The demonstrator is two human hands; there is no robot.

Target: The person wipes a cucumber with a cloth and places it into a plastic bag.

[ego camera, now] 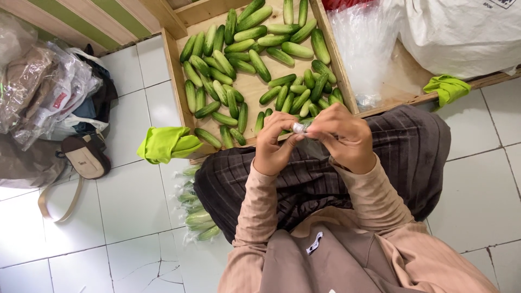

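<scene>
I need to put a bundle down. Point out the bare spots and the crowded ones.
Bare: white floor tiles between the tan bag and lap; tray bottom mid-strip. Crowded: cucumbers fill the wooden tray; bagged cucumbers by the lap; both hands, left and right, pinch plastic.

A small clear plastic bag (305, 130) is being pinched between the fingers (282, 133) of both hands, right at the near edge of the wooden tray. It is looking crumpled and glossy, with a whitish bunched end showing on its left and something green showing through; its lower part is hanging loose and wrinkled.
</scene>
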